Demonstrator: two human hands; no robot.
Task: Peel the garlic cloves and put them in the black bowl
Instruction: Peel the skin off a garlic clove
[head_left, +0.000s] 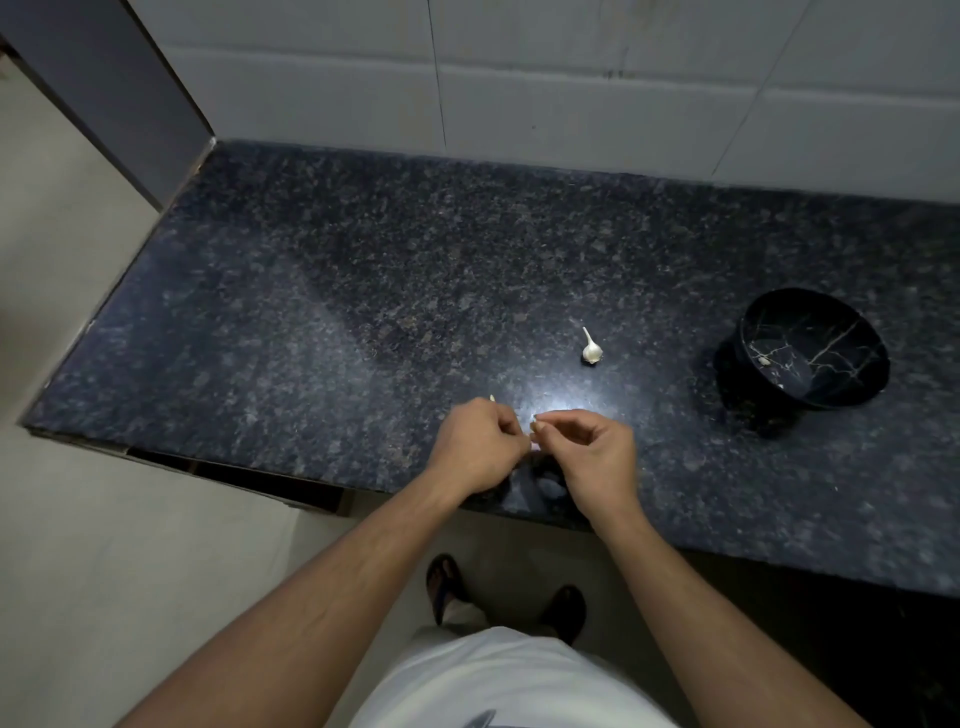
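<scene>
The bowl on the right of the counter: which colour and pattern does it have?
The bowl is black with thin pale marble-like veins inside, seen in the head view.

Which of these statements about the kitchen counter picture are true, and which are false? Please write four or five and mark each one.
1. The black bowl stands on the counter to the person's right. True.
2. The garlic bulb lies inside the bowl. False: it lies on the counter, apart from the bowl, to its left.
3. Both hands are together near the counter's front edge, the left hand and the right hand pinching a small garlic clove between them. True.
4. The bowl is full of peeled cloves. False: only one small pale piece shows in it.
5. The wall behind the counter is bare brick. False: it has pale tiles.
</scene>
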